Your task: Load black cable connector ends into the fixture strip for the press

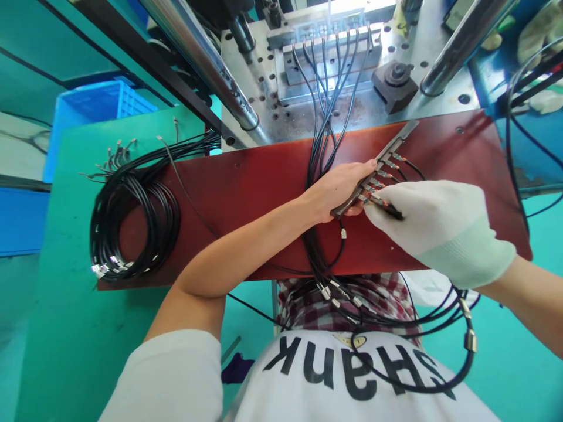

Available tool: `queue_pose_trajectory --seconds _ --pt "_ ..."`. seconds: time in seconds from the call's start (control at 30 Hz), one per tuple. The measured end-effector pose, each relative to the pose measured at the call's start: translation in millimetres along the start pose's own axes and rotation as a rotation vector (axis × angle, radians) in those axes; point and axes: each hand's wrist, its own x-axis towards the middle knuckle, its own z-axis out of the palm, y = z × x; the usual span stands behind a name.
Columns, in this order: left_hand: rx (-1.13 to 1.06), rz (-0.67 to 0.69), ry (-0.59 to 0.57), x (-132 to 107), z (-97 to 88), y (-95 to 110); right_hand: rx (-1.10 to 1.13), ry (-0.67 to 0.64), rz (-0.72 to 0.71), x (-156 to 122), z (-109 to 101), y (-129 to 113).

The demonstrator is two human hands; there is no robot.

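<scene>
White short-sleeved shirt with large black letters and a small yellowish emblem; red-and-white checked garment; white glove with pale green cuff on the right grip, left grip bare.

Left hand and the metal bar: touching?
Touching. The head view shows the left hand wrapped around the lower part of the metal bar, thumb along one edge, fingertips showing past the other.
</scene>
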Motion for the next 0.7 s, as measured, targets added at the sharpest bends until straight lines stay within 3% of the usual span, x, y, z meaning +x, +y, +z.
queue_pose_trajectory --seconds 0.4,0.7 --pt "0.005 0.03 0.02 -2.3 1.6 -1.5 0.0 -0.011 -0.052 3.9 0.5 0.7" --pt "-0.012 -0.001 0.034 -4.8 2.1 0.4 0.125 -0.054 0.026 6.9 2.2 0.7"
